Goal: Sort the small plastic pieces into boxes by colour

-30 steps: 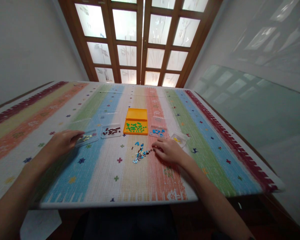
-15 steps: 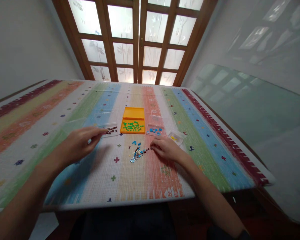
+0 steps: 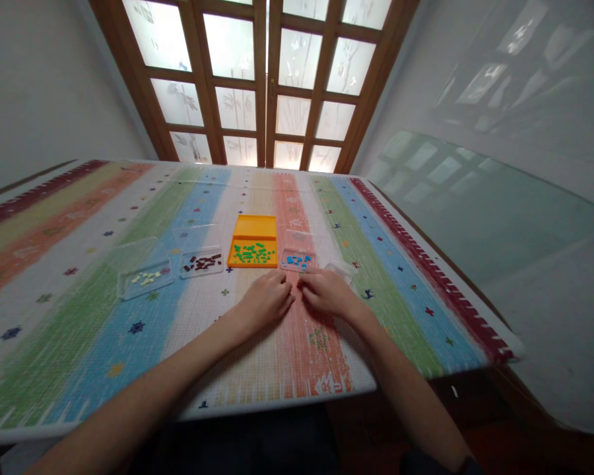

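Blue-brick tray [image 3: 282,258], long axis crosswise; box [image 3: 255,225] beside. Left hand [image 3: 267,298], right hand [image 3: 325,291] in front: fingers curled, hold unclear.

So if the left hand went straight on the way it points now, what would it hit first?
The left hand would likely meet the right hand first, just across a small gap in the picture. With one view, depth between them is hard to judge.

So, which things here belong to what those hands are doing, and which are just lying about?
Probably in use:
left hand and right hand, any grip hidden
yellow case of green pieces
clear boxes with pale pieces, brown pieces and blue pieces

Apparently just around:
striped tablecloth
paned doors
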`<state>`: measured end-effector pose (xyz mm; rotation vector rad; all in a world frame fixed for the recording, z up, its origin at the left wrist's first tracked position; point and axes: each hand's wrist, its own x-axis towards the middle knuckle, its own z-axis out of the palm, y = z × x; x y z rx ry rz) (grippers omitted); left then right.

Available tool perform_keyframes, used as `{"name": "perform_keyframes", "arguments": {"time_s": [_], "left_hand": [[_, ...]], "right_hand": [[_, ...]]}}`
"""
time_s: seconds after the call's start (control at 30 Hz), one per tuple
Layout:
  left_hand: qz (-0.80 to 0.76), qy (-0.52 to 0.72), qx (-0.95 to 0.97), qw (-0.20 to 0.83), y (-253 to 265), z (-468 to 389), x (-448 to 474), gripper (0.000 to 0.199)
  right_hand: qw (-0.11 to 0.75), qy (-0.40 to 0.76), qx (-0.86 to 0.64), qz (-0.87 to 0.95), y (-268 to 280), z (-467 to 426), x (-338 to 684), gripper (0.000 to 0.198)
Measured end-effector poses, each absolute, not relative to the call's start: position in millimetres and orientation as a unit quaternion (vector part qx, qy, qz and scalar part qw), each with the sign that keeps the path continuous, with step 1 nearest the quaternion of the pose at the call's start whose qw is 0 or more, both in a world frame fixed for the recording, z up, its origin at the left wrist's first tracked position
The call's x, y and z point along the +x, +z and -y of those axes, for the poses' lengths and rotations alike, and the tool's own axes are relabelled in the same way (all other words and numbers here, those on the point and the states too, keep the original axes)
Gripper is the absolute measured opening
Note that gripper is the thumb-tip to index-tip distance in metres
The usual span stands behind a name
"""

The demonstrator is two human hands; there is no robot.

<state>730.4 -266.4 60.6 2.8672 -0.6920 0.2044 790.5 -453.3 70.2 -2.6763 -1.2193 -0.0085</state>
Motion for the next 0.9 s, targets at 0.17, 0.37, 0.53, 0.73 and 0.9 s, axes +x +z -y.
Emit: {"name": "perform_keyframes", "arguments": {"time_s": [0.17,0.37,0.53,0.73,0.9], "left_hand": [[0.22,0.061,0.966,0.124,59.1,271.6,728.2,0.023],[0.204,0.131,0.955,0.171,81.0,242.2,721.3,0.018],[0.117,0.223,0.949,0.188,101.3,168.2,695.2,0.02],[-0.072,0.187,0.973,0.114,116.3,82.3,652.2,0.029],[-0.159,0.119,0.976,0.09,115.5,48.2,634.4,0.034]], "right_hand": [[0.076,-0.014,-0.909,0.409,72.8,453.4,789.1,0.021],[0.072,-0.012,-0.903,0.423,75.5,452.4,787.6,0.02],[0.061,-0.009,-0.885,0.462,71.5,449.8,784.5,0.02],[0.102,-0.048,-0.856,0.504,62.9,445.3,780.3,0.018],[0.167,-0.061,-0.82,0.544,59.6,439.1,778.9,0.024]]}}
